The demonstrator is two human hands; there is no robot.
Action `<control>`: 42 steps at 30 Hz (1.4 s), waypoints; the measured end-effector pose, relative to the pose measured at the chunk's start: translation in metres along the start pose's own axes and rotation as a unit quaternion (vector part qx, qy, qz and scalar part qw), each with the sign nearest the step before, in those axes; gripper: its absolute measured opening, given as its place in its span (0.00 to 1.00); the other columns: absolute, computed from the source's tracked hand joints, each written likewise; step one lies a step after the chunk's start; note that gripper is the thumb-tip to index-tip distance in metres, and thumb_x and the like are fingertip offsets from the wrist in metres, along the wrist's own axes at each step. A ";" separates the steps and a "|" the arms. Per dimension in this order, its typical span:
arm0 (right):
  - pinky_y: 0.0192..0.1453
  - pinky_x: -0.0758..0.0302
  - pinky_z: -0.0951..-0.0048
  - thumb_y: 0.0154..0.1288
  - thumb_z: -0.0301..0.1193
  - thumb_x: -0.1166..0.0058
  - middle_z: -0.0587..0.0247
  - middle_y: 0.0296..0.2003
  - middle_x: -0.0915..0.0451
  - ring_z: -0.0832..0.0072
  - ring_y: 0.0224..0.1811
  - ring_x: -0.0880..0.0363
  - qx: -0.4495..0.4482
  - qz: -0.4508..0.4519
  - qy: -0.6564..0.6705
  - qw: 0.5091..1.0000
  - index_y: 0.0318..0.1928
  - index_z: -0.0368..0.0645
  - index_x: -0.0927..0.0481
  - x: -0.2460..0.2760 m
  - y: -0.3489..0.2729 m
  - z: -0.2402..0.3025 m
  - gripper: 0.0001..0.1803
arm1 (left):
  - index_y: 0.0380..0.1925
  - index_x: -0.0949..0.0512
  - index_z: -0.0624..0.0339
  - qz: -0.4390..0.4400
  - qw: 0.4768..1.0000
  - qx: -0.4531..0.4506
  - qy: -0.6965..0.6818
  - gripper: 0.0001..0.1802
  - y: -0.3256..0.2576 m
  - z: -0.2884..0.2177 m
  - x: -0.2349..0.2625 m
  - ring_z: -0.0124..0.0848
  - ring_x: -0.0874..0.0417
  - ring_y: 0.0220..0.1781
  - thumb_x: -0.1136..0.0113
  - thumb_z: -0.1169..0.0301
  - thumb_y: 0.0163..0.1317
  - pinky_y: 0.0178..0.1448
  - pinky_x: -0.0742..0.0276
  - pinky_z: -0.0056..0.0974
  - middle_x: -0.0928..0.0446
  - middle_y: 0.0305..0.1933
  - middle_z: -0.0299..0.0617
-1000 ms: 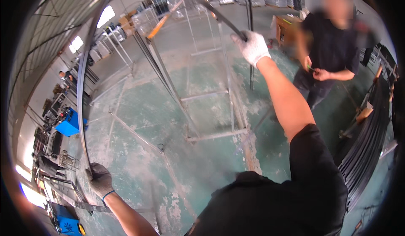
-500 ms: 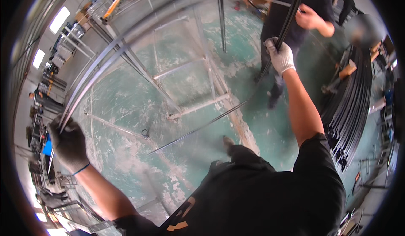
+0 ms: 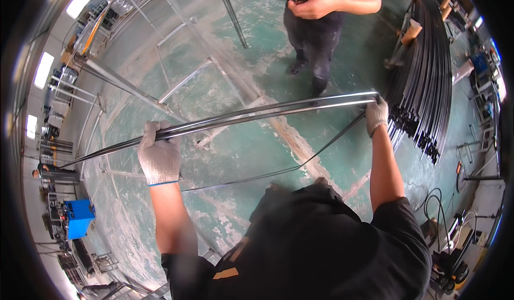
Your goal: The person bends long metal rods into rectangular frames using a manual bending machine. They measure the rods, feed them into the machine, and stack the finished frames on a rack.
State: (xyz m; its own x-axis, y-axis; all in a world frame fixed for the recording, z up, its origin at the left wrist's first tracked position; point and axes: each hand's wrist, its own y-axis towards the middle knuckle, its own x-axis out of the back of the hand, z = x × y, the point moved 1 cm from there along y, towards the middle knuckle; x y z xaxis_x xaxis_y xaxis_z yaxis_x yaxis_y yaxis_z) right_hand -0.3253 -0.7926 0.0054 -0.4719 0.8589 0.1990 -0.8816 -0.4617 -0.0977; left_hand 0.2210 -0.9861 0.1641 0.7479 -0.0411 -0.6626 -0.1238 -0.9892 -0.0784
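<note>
My left hand (image 3: pixel 159 152), in a pale knit glove with a blue cuff edge, is closed around a pair of long shiny metal strips (image 3: pixel 267 109). They run across in front of me and past that hand to the far left. At their right end my right hand (image 3: pixel 378 115), gloved too, is closed on them. From beneath the right hand a thin dark bent strip (image 3: pixel 334 139) slants down and turns left, low over the floor. My right fingers are partly hidden, and I cannot tell how they grip it.
Ahead stands a co-worker in dark clothes, whose bare hand (image 3: pixel 313 4) grips a thin rod. A rack of long black strips (image 3: pixel 420 80) stands at the right. Silver metal framework (image 3: pixel 184 80) stands ahead on the left. A blue box (image 3: pixel 80 217) sits far left.
The strips have swung down from an overhead arc to lie nearly straight across in front of me. My left hand has moved right and up, my right hand lower. The view has turned right.
</note>
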 end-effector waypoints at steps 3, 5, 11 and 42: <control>0.38 0.19 0.73 0.81 0.29 0.49 0.61 0.41 0.12 0.76 0.40 0.13 0.031 -0.018 -0.042 0.998 0.65 0.33 0.19 0.094 -0.003 -0.020 0.20 | 0.39 0.23 0.57 0.036 0.999 0.004 -0.001 0.08 -0.036 0.035 -0.046 0.35 0.22 0.48 0.36 0.66 0.76 0.54 0.25 0.44 0.23 0.42 0.36; 0.42 0.19 0.72 0.82 0.34 0.46 0.61 0.41 0.12 0.77 0.40 0.15 0.052 -0.027 -0.111 0.992 0.64 0.32 0.19 0.156 -0.011 -0.025 0.20 | 0.40 0.22 0.56 0.043 0.998 0.047 0.001 0.07 -0.058 0.057 -0.065 0.36 0.23 0.47 0.35 0.66 0.75 0.56 0.26 0.44 0.23 0.42 0.35; 0.49 0.18 0.72 0.84 0.35 0.45 0.57 0.44 0.11 0.73 0.46 0.11 0.029 -0.076 -0.082 0.993 0.55 0.31 0.18 0.304 -0.053 -0.053 0.17 | 0.37 0.22 0.56 0.099 0.985 0.137 -0.020 0.08 -0.088 0.123 -0.114 0.35 0.25 0.46 0.32 0.68 0.71 0.62 0.27 0.46 0.26 0.41 0.35; 0.66 0.22 0.56 0.47 0.27 0.26 0.50 0.44 0.13 0.53 0.54 0.15 -0.011 0.137 -0.419 0.898 0.32 0.41 0.15 0.492 -0.403 -0.127 0.11 | 0.45 0.24 0.60 -0.072 0.939 0.307 0.136 0.11 -0.238 0.220 0.004 0.40 0.23 0.45 0.42 0.63 0.81 0.57 0.21 0.50 0.25 0.41 0.41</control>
State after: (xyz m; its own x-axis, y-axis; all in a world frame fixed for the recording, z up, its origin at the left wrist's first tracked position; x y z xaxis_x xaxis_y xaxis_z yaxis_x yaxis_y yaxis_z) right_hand -0.2033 -0.1559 0.0190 -0.5075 0.2425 0.8268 -0.7383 -0.6172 -0.2721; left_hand 0.1098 -0.7198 0.0160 0.9146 -0.0298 -0.4033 -0.2981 -0.7236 -0.6226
